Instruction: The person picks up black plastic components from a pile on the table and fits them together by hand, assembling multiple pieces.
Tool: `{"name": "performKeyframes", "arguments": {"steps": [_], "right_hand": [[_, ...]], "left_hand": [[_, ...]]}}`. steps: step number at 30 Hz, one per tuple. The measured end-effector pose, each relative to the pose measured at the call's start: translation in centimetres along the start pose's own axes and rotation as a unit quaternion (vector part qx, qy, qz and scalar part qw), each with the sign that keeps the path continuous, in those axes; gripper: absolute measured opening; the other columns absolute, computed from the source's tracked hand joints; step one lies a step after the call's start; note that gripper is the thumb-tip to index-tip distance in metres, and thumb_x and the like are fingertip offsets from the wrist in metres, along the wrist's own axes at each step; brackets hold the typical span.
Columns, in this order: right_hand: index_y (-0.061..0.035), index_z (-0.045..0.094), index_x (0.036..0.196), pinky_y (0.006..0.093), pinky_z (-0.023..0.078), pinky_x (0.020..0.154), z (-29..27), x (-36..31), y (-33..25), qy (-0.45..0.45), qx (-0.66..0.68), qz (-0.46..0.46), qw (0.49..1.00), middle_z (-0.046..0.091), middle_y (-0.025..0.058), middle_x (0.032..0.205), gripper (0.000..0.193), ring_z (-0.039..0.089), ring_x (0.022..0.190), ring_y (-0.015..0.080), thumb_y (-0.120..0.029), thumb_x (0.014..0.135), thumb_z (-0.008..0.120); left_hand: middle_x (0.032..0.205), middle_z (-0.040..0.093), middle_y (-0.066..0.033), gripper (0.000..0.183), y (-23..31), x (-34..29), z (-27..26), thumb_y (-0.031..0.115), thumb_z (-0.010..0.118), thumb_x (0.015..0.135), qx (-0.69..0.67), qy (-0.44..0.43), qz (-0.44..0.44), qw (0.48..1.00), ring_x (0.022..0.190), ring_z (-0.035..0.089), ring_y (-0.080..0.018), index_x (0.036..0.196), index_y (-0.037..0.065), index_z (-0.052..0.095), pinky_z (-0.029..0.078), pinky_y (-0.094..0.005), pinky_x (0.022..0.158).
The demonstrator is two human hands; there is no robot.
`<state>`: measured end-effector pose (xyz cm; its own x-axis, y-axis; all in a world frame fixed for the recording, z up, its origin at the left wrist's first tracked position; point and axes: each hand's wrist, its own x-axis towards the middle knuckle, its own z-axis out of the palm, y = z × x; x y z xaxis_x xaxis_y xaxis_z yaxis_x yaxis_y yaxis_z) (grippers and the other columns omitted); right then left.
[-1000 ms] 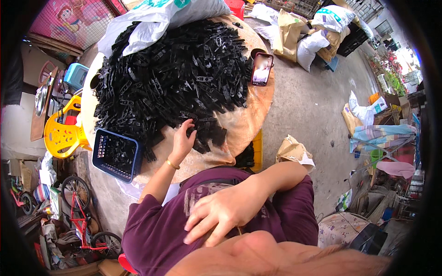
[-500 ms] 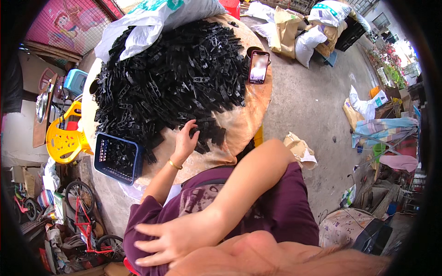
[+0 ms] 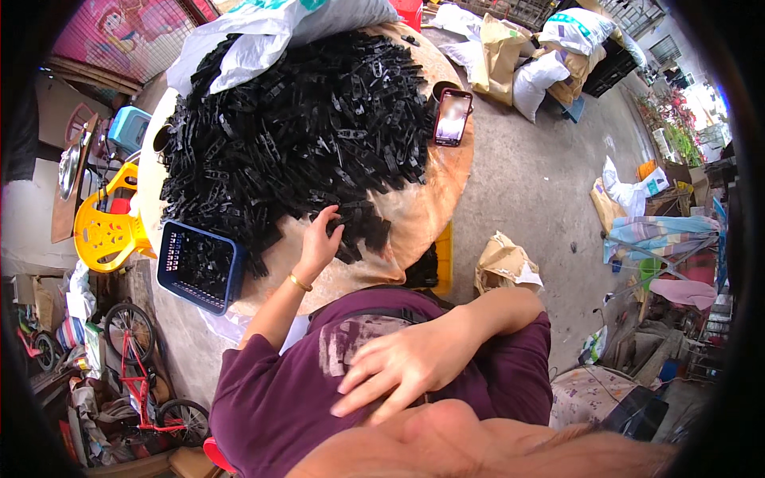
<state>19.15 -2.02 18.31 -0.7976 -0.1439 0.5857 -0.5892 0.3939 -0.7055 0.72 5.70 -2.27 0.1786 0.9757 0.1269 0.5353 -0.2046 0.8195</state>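
Note:
A large heap of narrow black plastic pieces (image 3: 295, 127), some with small cut-outs, covers most of a round table with a tan cloth (image 3: 434, 207). At the heap's near edge rests my left hand (image 3: 320, 241), a gold bangle (image 3: 300, 283) on its wrist. Its thumb and fingers are loosely curved and apart, with nothing visible between them. My right hand (image 3: 406, 358) lies across the front of my purple shirt (image 3: 279, 398), fingers spread and holding nothing. Left of my left hand, a blue basket (image 3: 233, 275) at the table's edge contains more black pieces.
A phone (image 3: 453, 118) leans on a dark cup at the table's right. A white sack (image 3: 267, 40) lies over the heap's far side. At left stand a yellow chair (image 3: 111, 231) and a red bicycle (image 3: 139, 386). Filled sacks (image 3: 538, 84) sit at the far right.
My right hand has moved from my left upper arm rightward to the middle of my chest. My left hand stays at the heap's near edge. The view has shifted slightly.

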Motion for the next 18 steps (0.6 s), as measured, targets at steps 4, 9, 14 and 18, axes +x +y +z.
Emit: {"name": "performKeyframes", "arguments": {"steps": [4, 9, 14, 18], "right_hand": [[-0.0082, 0.054, 0.109, 0.0532, 0.039, 0.087, 0.1, 3.2, -0.1, 0.049, -0.23, -0.004, 0.972, 0.037, 0.0163, 0.133, 0.034, 0.048, 0.108, 0.035, -0.023, 0.079, 0.046], [-0.0041, 0.053, 0.105, 0.0585, 0.032, 0.091, 1.3, 9.2, 0.9, 0.091, -0.327, -0.082, 0.937, 0.043, 0.0143, 0.121, 0.038, 0.043, 0.112, 0.0355, -0.026, 0.075, 0.045], [-0.0018, 0.054, 0.103, 0.0579, 0.035, 0.089, 1.7, 9.9, 1.7, 0.053, -0.363, -0.113, 0.924, 0.039, 0.0155, 0.129, 0.037, 0.044, 0.111, 0.0371, -0.026, 0.076, 0.044], [-0.0018, 0.056, 0.1, 0.0539, 0.038, 0.089, 0.4, 5.3, 0.6, 0.046, -0.245, -0.081, 0.965, 0.042, 0.0148, 0.127, 0.03, 0.046, 0.11, 0.0353, -0.021, 0.078, 0.046]], "left_hand": [[0.096, 0.062, -0.0125, 0.041, 0.3, 0.0, 0.3, 0.004, 0.061, 0.074, 0.003, -0.013, -0.006, 1.0, 0.092, 0.058, -0.0274, 0.113, 0.003, 0.048, 0.044, -0.0332, 0.079], [0.096, 0.061, -0.0147, 0.039, 0.0, 0.0, 0.4, 0.004, 0.06, 0.075, 0.001, -0.014, 0.004, 1.0, 0.091, 0.058, -0.0302, 0.112, 0.003, 0.049, 0.046, -0.0339, 0.077], [0.095, 0.061, -0.0145, 0.04, 0.2, -0.2, 0.2, 0.004, 0.061, 0.075, 0.002, -0.008, 0.001, 1.0, 0.09, 0.058, -0.0307, 0.112, 0.003, 0.049, 0.046, -0.0344, 0.075], [0.095, 0.062, -0.0131, 0.041, -0.4, -0.3, 0.1, 0.003, 0.061, 0.074, 0.01, -0.009, -0.009, 1.0, 0.091, 0.059, -0.0275, 0.113, 0.002, 0.048, 0.045, -0.0324, 0.079]]}}
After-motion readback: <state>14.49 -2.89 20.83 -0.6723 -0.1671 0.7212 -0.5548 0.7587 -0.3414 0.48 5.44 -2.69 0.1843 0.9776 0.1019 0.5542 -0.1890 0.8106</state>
